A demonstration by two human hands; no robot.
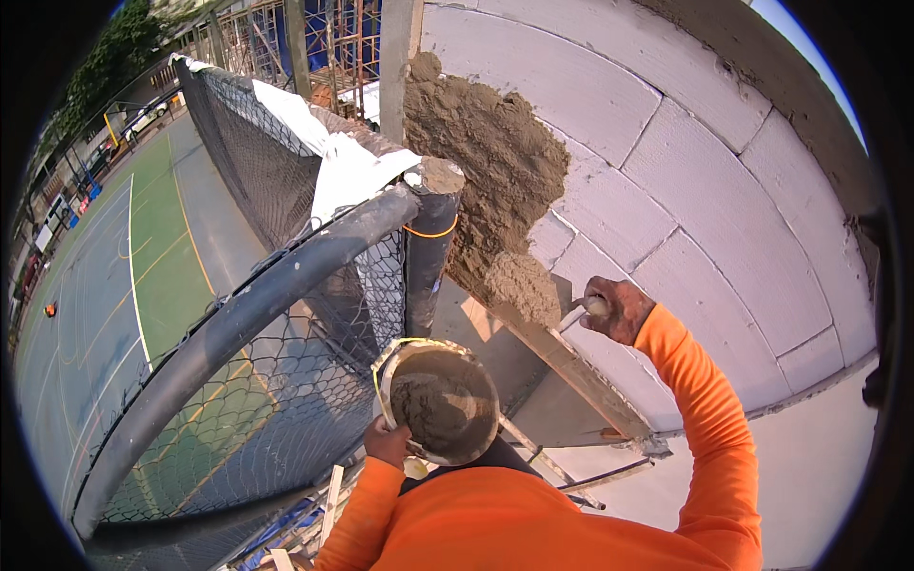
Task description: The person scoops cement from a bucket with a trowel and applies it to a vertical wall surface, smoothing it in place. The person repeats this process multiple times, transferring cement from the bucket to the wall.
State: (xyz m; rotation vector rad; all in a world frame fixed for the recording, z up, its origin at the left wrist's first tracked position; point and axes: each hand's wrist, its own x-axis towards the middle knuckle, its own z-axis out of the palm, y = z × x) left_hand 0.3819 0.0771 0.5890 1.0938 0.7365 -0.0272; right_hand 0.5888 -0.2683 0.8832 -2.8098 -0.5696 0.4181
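My left hand [387, 443] is closed on the rim of a round bucket [488, 381], holding it tilted close to my body. Wet grey mortar [427, 404] lies inside the bucket. My right hand [617, 310] grips the pale round-ended handle of a trowel [573, 318] beside the block wall [705, 219]. Only the handle and part of the metal neck show plainly. A lighter lump of mortar [522, 287] sits at the trowel's blade end and hides the blade. Rough, dark mortar [490, 157] coats the wall's left edge above it.
A black-framed chain-link fence [276, 295] with a thick post [433, 247] and white cloth [347, 171] stands at left. Beyond it lies a sports court [152, 257]. Wooden edging [581, 390] runs along the wall's corner. A ladder-like frame [552, 466] lies below, with scaffolding [352, 38] behind.
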